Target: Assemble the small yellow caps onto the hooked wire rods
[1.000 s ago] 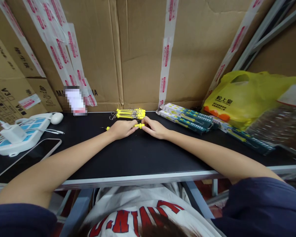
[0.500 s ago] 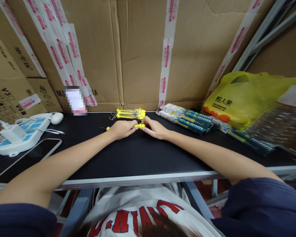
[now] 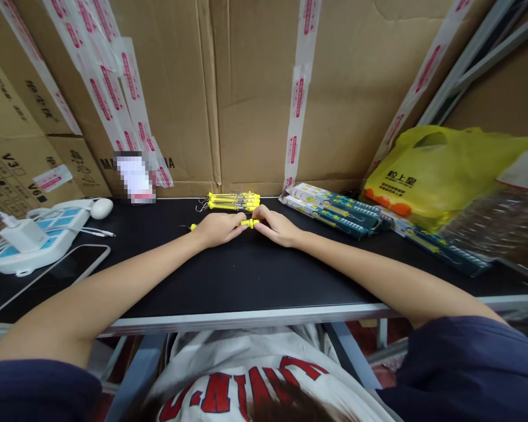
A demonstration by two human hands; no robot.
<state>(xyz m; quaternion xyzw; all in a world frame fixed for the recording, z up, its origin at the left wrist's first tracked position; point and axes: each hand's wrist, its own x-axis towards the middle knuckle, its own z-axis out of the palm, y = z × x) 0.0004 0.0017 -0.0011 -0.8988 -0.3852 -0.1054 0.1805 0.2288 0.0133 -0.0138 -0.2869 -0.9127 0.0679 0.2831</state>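
Hardly anything has moved; only the view tips slightly. Just before the pile (image 3: 233, 202), the left hand (image 3: 217, 230) grips a yellow tool (image 3: 249, 223), the right hand's (image 3: 279, 227) fingers pinching its end. It lies outside the pile; whether it is finished, I cannot tell.

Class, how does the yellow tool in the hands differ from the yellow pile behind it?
The held tool is a single piece; the yellow pile is several bunched together. The left hand and right hand hold the held tool; the yellow pile lies on the black table. The left hand hides the held tool's middle; most of the yellow pile shows. Both show yellow parts and thin wire at the left.
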